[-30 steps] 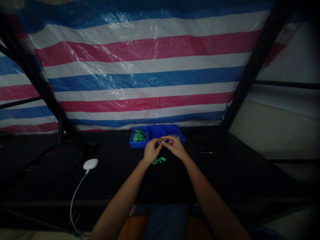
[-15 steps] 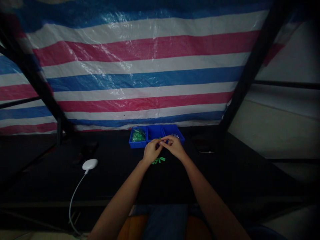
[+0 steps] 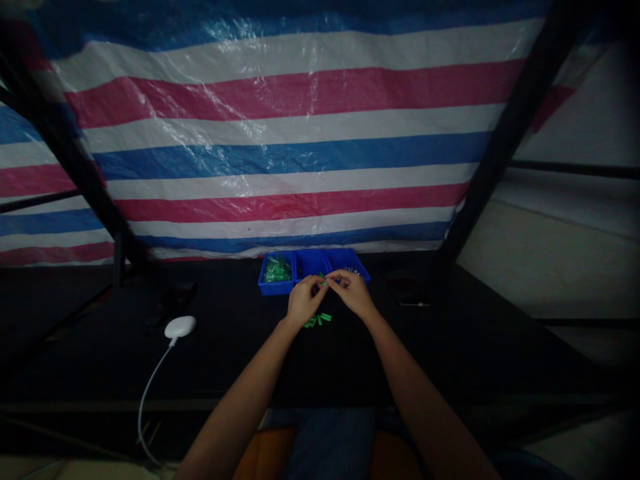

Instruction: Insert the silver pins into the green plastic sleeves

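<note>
Forearms reach up my feed to the black desk, where the left hand and right hand are drawn in narrow and close together. Their fingertips nearly meet around a small green piece; it's too dim for me to tell which hand pinches it. Loose green pieces lie on the desk just below. Beyond the hands sits a blue divided tray, with a glossy green heap in its left compartment and small metal bits in its right. Off to the left, a white puck trails a cable. A striped tarpaulin hangs behind everything.
</note>
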Action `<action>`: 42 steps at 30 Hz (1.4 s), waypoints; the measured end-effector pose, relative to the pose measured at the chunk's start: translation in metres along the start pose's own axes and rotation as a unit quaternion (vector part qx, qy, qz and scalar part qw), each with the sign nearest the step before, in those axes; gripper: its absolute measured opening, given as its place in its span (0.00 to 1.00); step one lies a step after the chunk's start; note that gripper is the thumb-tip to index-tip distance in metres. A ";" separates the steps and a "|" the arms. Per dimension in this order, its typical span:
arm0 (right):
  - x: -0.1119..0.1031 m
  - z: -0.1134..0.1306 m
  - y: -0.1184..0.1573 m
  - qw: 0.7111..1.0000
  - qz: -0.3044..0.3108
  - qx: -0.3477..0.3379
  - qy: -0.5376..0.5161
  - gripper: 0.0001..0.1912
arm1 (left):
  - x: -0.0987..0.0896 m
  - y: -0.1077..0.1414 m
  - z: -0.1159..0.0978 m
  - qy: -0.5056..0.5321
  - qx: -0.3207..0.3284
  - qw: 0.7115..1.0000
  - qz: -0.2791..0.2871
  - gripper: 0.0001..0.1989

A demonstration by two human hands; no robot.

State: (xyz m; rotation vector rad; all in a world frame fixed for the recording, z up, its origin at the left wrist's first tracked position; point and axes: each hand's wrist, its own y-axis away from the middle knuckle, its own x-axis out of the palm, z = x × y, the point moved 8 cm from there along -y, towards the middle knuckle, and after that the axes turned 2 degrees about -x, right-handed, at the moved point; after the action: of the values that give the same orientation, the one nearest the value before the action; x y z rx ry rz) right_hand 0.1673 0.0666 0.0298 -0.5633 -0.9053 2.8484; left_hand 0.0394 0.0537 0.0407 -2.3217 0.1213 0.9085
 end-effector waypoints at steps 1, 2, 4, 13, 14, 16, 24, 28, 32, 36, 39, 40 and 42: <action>0.000 -0.001 0.000 1.000 0.003 0.002 0.001 0.11 | 0.000 0.000 0.002 0.007 -0.007 1.000 -0.005 0.11; 0.001 -0.003 0.000 1.000 0.006 0.005 0.002 0.12 | -0.001 -0.001 0.004 0.014 -0.016 1.000 -0.010 0.11; 0.003 -0.006 0.000 1.000 0.016 0.014 -0.001 0.12 | -0.001 -0.001 0.008 0.029 -0.031 0.999 -0.018 0.11; 0.009 -0.007 0.002 0.999 0.039 0.019 -0.001 0.13 | -0.001 -0.004 0.016 0.086 -0.048 0.995 -0.032 0.12; 0.010 -0.007 0.002 0.999 0.039 0.018 0.001 0.13 | -0.001 -0.004 0.016 0.084 -0.048 0.995 -0.032 0.12; 0.009 -0.006 0.002 0.999 0.038 0.017 0.008 0.13 | -0.001 -0.004 0.015 0.078 -0.045 0.996 -0.029 0.12; 0.006 -0.003 0.002 0.999 0.033 0.006 0.040 0.11 | -0.002 -0.002 0.008 0.068 -0.042 0.996 -0.025 0.15; 0.006 -0.002 0.002 0.998 0.036 0.010 0.044 0.11 | -0.003 -0.002 0.008 0.065 -0.050 0.996 -0.028 0.16; 0.006 -0.001 0.002 0.998 0.035 0.010 0.052 0.11 | -0.003 -0.002 0.007 0.063 -0.044 0.997 -0.023 0.16; 0.007 -0.002 0.002 0.998 0.039 0.008 0.056 0.11 | -0.003 -0.002 0.006 0.055 -0.046 0.997 -0.019 0.16; 0.006 -0.001 0.002 0.997 0.036 0.006 0.061 0.11 | -0.003 -0.002 0.006 0.052 -0.046 0.997 -0.016 0.17; 0.006 -0.001 0.002 0.997 0.035 0.005 0.063 0.10 | -0.003 -0.002 0.006 0.052 -0.045 0.997 -0.017 0.17; 0.006 0.000 0.002 0.997 0.035 0.002 0.067 0.10 | -0.003 -0.002 0.006 0.051 -0.045 0.997 -0.019 0.17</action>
State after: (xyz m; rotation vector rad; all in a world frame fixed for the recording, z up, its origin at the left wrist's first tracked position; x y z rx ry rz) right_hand 0.1622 0.0664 0.0269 -0.7906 -0.8722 2.8321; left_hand 0.0340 0.0583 0.0403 -2.4469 0.0801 0.7923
